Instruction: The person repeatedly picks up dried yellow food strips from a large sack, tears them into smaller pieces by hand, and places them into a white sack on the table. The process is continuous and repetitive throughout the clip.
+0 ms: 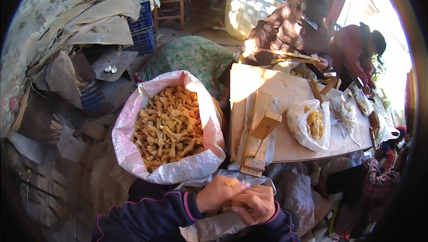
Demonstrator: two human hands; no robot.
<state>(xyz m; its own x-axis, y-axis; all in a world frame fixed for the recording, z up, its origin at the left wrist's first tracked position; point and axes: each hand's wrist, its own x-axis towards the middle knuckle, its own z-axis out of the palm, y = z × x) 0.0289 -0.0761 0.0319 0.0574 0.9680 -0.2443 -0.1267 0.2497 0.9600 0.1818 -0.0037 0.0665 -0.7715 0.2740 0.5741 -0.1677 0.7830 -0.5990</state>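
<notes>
Over a white plastic sack (214,227) at my lap, my two hands meet. My left hand (217,193) is closed around a tan dried piece (231,183), whose end shows by the thumb. The curled fingers of my right hand (255,203) press against the left, with a bit of tan material showing between finger and thumb. My hands cover most of what they hold. Just beyond my left forearm stands a large open woven sack (167,175), full of tan dried pieces (167,125) with flared ends.
A wooden table (284,85) at right bears a wooden jig (259,135) with an upright block and a plastic bag (309,125) of tan pieces. Across it, a person (287,31) handles wooden strips; another person (354,51) bends beyond. Blue crates (142,38) and a flowered cloth bundle (190,54) stand behind.
</notes>
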